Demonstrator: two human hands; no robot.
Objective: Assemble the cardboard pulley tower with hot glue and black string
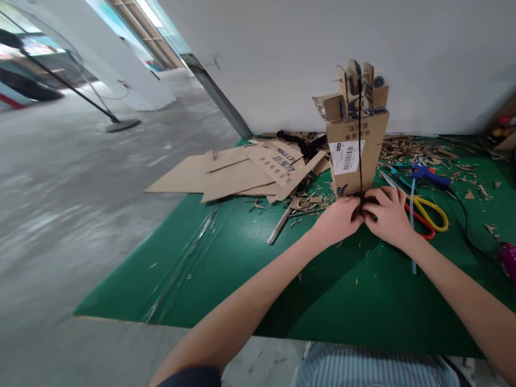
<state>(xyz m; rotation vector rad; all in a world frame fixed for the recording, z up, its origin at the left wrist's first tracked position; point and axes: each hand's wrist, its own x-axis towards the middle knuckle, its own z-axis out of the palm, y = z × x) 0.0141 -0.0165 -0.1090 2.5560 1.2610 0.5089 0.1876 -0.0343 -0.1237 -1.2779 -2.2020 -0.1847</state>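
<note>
A tall cardboard structure (357, 145) stands upright on the green mat (226, 269), with a white barcode label on its front and cardboard fingers sticking up at the top. A dark string (359, 134) runs down its front to the base. My left hand (338, 220) and my right hand (387, 215) meet at the foot of the structure, fingers pinched together around the lower end of the string. What lies between the fingertips is mostly hidden.
Flat cardboard sheets (242, 172) lie to the left of the structure. Scissors with yellow and red handles (429, 217) and a blue glue gun (429, 174) with a black cord lie to the right. Cardboard scraps litter the mat; a metal ruler (280, 226) lies near my left hand.
</note>
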